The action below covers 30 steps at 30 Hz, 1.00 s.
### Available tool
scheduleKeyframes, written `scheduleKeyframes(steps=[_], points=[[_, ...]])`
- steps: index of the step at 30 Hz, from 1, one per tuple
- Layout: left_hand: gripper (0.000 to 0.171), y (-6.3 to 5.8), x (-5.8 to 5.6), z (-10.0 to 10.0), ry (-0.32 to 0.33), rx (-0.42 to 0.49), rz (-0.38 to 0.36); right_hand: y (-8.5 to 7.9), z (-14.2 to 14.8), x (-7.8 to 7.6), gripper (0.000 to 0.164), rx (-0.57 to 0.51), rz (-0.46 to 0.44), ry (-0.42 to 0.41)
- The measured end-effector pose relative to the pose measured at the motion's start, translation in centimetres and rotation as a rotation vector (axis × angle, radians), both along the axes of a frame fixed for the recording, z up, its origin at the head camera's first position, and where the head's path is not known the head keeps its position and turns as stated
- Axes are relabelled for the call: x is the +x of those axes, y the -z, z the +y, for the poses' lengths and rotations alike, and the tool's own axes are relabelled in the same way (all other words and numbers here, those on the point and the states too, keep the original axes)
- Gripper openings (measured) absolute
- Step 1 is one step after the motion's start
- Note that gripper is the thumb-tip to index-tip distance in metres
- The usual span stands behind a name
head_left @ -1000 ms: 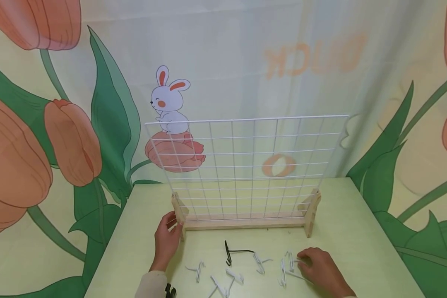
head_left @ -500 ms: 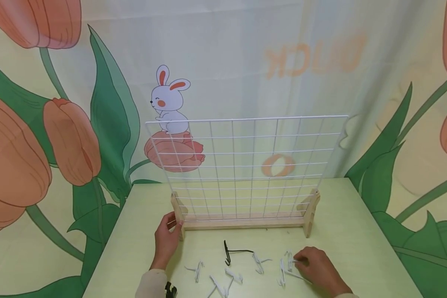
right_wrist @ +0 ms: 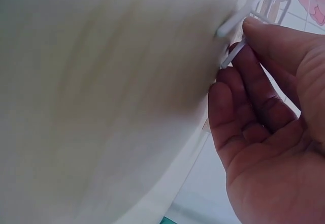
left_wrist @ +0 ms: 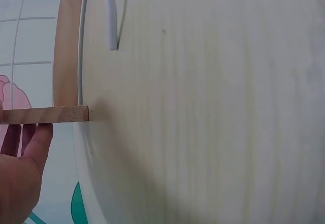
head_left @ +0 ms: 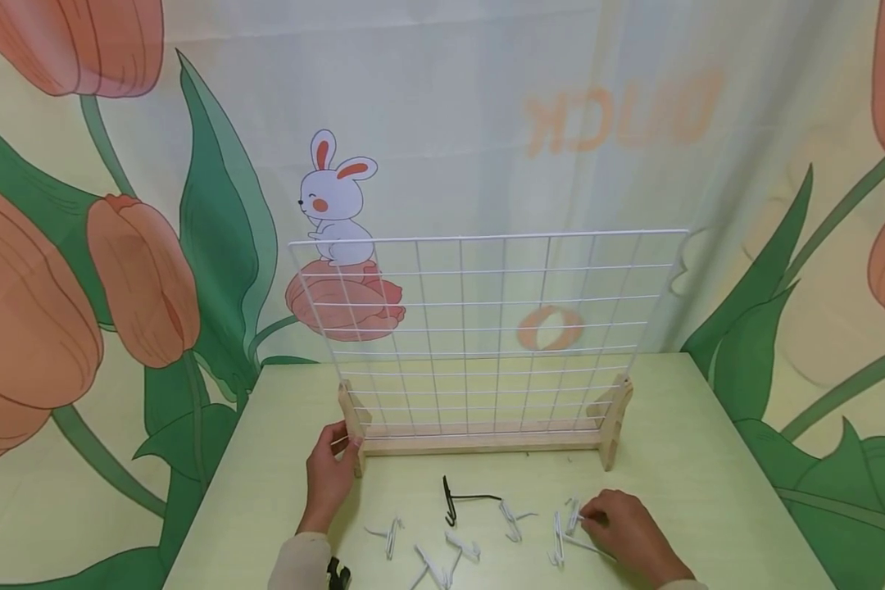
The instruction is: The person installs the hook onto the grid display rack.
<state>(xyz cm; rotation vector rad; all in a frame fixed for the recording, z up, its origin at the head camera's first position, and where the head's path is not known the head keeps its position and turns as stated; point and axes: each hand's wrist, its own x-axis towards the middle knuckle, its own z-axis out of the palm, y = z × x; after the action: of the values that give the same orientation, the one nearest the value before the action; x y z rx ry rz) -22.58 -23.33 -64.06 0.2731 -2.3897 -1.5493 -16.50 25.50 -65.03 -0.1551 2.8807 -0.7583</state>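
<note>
With right hand [head_left: 630, 528] I'm pinching white hook [head_left: 575, 513] in front of rack [head_left: 465, 354], toward its right end; left hand [head_left: 330, 477] gripping rack's left leg [head_left: 351, 412]. Second hook [head_left: 558, 539] lying just beside; if wires crossing, lifting could be tangling both.

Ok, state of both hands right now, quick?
Left hand: closed, holding the left wooden upright.
Right hand: closed, thumb and fingertips pinching a white hook.

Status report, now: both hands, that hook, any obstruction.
Left hand holding wooden stand by its left end. Right hand pinching a white hook. Neighbouring hook lying close beside it, possibly in the way.
</note>
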Motion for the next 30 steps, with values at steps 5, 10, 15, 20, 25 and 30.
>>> scheduleKeyframes(steps=[5,10,15,20,25,30], points=[[0.033,0.1,0.0,0.0,0.000,-0.006,0.005,-0.2,-0.1,0.2,0.012,-0.011,-0.002,0.019],[0.033,0.1,0.0,0.0,0.003,-0.008,0.011,-0.5,-0.2,0.3,0.012,-0.029,0.003,0.024],[0.033,-0.1,0.1,0.0,0.005,-0.015,0.006,-1.3,-0.4,0.6,0.011,-0.038,0.014,0.036],[0.032,0.0,0.1,0.0,0.003,-0.014,0.018,-2.2,-0.6,0.6,0.011,-0.053,0.083,0.034],[0.032,0.2,-0.1,0.0,0.002,-0.008,0.023,-2.8,-0.8,0.7,0.012,-0.079,0.188,0.021],[0.032,0.5,0.0,0.2,-0.010,-0.007,0.026,-3.6,-1.2,1.0,0.013,-0.139,0.288,0.012]])
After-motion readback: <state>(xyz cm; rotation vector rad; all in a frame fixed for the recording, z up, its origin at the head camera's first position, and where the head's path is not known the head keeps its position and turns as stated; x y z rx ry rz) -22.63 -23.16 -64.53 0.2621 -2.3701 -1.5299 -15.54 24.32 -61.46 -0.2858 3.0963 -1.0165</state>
